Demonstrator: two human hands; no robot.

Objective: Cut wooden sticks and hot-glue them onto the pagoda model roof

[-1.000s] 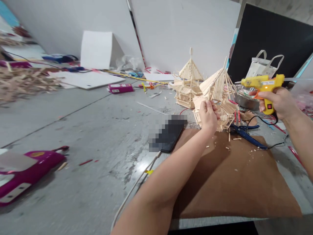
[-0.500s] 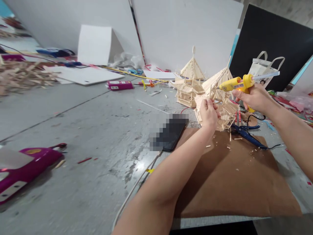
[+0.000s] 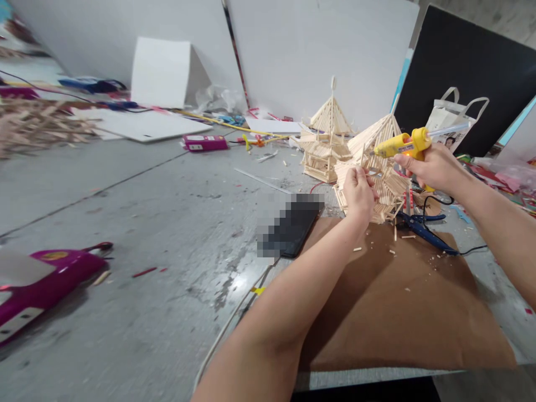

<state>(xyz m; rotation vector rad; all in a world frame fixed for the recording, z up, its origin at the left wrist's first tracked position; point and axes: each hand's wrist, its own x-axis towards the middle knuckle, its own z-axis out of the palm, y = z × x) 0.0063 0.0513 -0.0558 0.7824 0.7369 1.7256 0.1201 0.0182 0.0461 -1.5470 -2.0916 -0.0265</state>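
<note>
Head view: pinches pale, slim stick (image 3: 362,154) in left hand (image 3: 359,194) by peaked, slatted model (image 3: 389,183) at brown mat's (image 3: 397,324) far edge. Clasps yellow glue gun (image 3: 404,146) in right hand (image 3: 438,166).

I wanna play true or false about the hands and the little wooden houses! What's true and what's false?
1. The right hand holds a yellow glue gun. True.
2. The left hand is gripping the blue pliers. False: the left hand seems to pinch a small wooden stick, and the blue pliers lie at a corner of the brown sheet.
3. The nearer wooden house and the farther wooden house both have pointed roofs. True.
4. The white bag has no handles. False: the white bag has two loop handles.
</note>
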